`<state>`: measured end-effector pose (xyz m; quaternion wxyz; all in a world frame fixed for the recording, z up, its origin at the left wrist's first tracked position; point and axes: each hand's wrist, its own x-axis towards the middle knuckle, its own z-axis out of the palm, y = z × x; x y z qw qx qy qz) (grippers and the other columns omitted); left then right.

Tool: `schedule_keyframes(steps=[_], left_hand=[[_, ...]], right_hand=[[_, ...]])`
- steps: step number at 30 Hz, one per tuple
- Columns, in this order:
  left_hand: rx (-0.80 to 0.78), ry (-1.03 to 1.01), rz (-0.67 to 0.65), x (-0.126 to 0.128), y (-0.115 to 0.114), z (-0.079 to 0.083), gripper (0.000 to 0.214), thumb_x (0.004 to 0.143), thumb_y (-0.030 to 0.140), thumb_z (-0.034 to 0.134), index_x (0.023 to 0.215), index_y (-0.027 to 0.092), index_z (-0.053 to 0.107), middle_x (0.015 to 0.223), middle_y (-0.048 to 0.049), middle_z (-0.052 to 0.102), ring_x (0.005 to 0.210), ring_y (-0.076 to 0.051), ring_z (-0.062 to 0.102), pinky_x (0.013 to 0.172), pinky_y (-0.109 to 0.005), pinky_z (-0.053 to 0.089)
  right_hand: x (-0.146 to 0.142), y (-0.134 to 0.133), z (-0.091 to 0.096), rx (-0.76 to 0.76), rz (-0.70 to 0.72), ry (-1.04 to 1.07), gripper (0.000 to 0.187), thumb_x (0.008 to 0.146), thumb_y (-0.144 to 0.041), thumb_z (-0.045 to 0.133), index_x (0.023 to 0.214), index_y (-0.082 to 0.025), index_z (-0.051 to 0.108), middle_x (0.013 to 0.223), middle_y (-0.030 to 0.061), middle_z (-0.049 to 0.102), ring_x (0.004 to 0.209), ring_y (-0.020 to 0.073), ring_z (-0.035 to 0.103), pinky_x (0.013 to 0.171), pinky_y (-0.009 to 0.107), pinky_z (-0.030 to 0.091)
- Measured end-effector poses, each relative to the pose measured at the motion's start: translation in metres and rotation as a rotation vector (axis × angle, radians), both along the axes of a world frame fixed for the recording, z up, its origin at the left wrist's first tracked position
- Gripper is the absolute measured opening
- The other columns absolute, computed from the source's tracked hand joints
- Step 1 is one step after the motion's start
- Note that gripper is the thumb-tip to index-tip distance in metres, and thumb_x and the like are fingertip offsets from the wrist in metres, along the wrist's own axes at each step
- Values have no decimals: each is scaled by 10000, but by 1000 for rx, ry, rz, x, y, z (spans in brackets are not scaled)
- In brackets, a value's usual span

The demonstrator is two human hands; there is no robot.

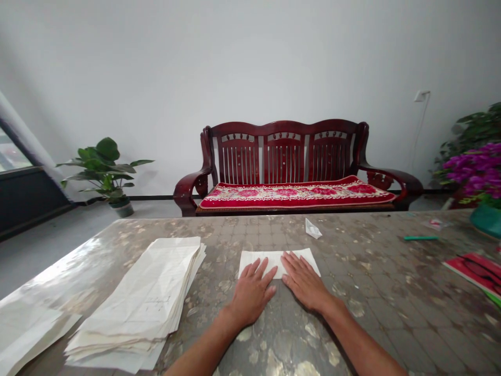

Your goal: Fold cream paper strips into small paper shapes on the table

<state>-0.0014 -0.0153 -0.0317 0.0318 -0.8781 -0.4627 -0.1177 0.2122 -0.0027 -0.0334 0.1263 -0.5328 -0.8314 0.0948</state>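
Observation:
A white sheet of paper (277,258), wider than it is deep and seemingly folded, lies flat on the patterned tabletop. My left hand (253,290) rests on its left part with the fingers spread. Over the right part lies my right hand (302,279), palm down and fingers stretched out. Both hands press on the paper without gripping it, and they hide some of its near edge. Just beyond the sheet stands a small white folded paper boat (312,228).
To the left lie a tall stack of papers (144,297) and more loose sheets (27,334). On the right are a green pen (420,238), glasses (483,269) on a red book (464,267), and a vase of purple flowers (477,169). A wooden bench (284,156) stands behind the table.

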Motion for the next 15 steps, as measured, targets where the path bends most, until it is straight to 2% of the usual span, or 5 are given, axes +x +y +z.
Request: schedule_keyframes(steps=[4, 8, 12, 15], left_hand=[[28, 41, 90, -12, 13, -6, 505, 965, 419, 463, 1453, 300, 411, 1520, -96, 407, 1404, -302, 353, 1117, -505, 312], [56, 40, 177, -24, 26, -7, 490, 960, 395, 471, 1437, 283, 447, 1498, -112, 436, 1377, -330, 392, 1089, -527, 346], [76, 51, 217, -32, 35, -2, 446, 962, 344, 469, 1402, 273, 498, 1471, -113, 472, 1355, -320, 422, 1075, -502, 375], [96, 75, 240, -30, 31, 2, 445, 950, 317, 495, 1390, 251, 512, 1449, -120, 494, 1328, -321, 444, 1050, -478, 404]], right_hand=[[11, -1, 1, -13, -68, -86, 603, 981, -431, 312, 1523, -167, 277, 1590, 74, 221, 1474, 214, 173, 1208, 445, 130], [21, -1, 1, -21, -153, -112, 607, 974, -432, 308, 1518, -166, 292, 1587, 78, 233, 1469, 223, 193, 1197, 455, 151], [25, -2, 2, 5, -240, -135, 589, 963, -394, 358, 1496, -144, 341, 1566, 101, 295, 1451, 251, 248, 1177, 486, 189], [23, -7, 9, 136, -297, -138, 509, 945, -305, 428, 1424, -136, 459, 1499, 120, 428, 1408, 282, 327, 1149, 497, 234]])
